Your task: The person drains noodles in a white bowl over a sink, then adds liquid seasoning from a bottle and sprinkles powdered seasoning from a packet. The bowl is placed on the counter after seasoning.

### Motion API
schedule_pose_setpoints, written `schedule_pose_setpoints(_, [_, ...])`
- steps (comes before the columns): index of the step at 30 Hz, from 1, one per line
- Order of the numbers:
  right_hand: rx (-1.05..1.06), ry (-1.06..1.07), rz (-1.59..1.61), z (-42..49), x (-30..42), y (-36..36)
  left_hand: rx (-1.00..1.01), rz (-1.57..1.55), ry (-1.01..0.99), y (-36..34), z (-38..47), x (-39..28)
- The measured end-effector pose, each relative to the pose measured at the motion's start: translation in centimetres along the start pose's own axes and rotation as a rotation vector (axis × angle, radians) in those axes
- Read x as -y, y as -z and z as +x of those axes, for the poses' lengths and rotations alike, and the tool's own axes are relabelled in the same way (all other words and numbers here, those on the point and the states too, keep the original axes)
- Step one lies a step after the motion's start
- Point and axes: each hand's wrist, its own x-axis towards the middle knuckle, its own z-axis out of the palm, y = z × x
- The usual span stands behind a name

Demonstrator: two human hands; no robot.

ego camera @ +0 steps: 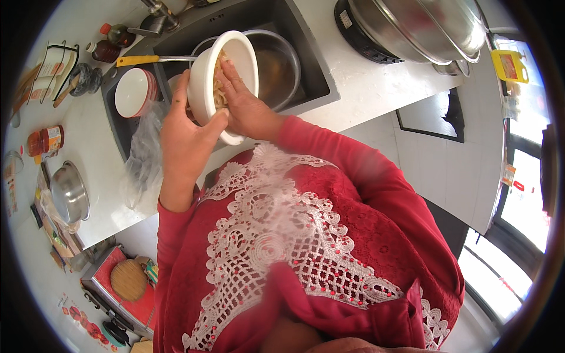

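Observation:
A white bowl (203, 88) is tilted on its side over the dark sink (309, 84), its opening turned to the right. My left hand (187, 132) grips it from the left, with the thumb over the near rim. My right hand (247, 103) lies flat at the bowl's mouth, fingers inside against pale yellowish shredded food (219, 86). Behind the bowl, a round metal pot (293, 61) holding brownish liquid stands in the sink. A utensil with a yellow handle (139, 60) reaches from the sink's left edge to behind the bowl.
White bowls with a red outside (134, 92) sit in the sink's left part, beside a clear plastic bag (145, 154). The faucet (159, 20) is at the back. Large steel pans (410, 26) stand right; a small saucepan (69, 192) and sauce bottles (103, 50) are left.

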Motion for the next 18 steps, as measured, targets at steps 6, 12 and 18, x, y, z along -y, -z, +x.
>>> schedule_pose_setpoints(6, [0.050,-0.066,0.049,0.01,0.28,0.23,-0.007,0.031,0.032,0.05,-0.07,0.02])
schedule_pose_setpoints(12, [0.047,-0.024,0.047,0.06,0.17,0.23,-0.009,0.021,0.042,0.07,-0.08,0.14])
schedule_pose_setpoints(18, [0.062,-0.021,0.063,-0.01,0.05,0.22,-0.017,0.035,0.029,0.08,-0.16,0.29])
